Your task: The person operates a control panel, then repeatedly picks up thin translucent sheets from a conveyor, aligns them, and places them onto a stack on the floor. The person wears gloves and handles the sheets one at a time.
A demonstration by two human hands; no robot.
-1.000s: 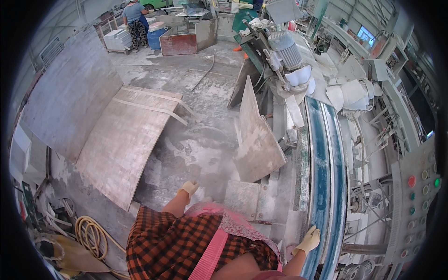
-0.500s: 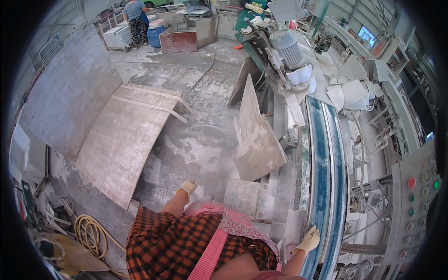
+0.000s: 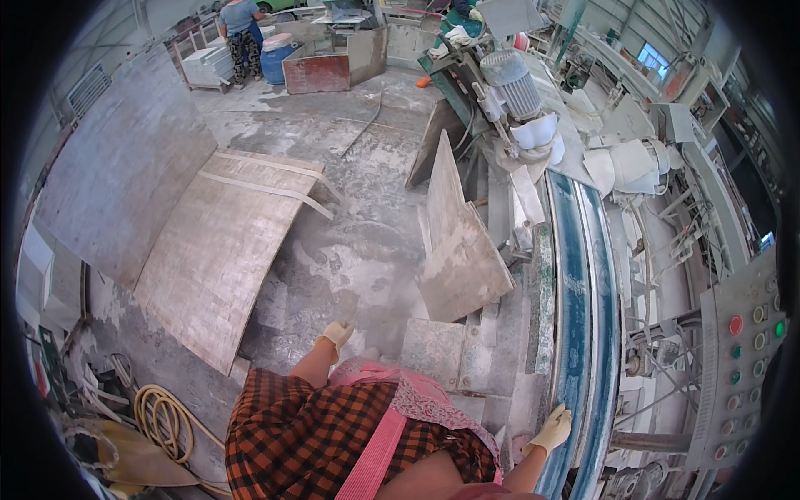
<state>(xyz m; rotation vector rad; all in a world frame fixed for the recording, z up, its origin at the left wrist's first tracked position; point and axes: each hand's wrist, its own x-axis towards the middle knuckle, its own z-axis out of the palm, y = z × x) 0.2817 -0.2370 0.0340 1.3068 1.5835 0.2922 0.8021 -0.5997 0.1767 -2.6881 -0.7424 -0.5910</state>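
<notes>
My left hand (image 3: 337,335), in a pale cream glove, hangs over the dusty floor beside my checked orange-and-black clothing. Its fingers are curled in, and nothing shows in them. On the right, my right hand (image 3: 551,430), gloved the same way, rests at the near part of a long blue conveyor belt (image 3: 570,308) with a pale strip along it. Its fingers are folded, with no object visible in them. A machine with a grey ribbed motor (image 3: 512,86) stands at the far end of the belt.
Large boards (image 3: 225,242) lean and lie at left. Stone-like panels (image 3: 460,250) stand tilted beside the belt. A control panel (image 3: 740,367) with coloured buttons is at right, a coiled yellow hose (image 3: 164,421) at lower left. One person (image 3: 242,37) stands far back; another (image 3: 458,23) is partly hidden behind the machine.
The partly hidden person's gloved hand behind the machine has shifted right. The view has moved very slightly; my hands stay in the same places.
</notes>
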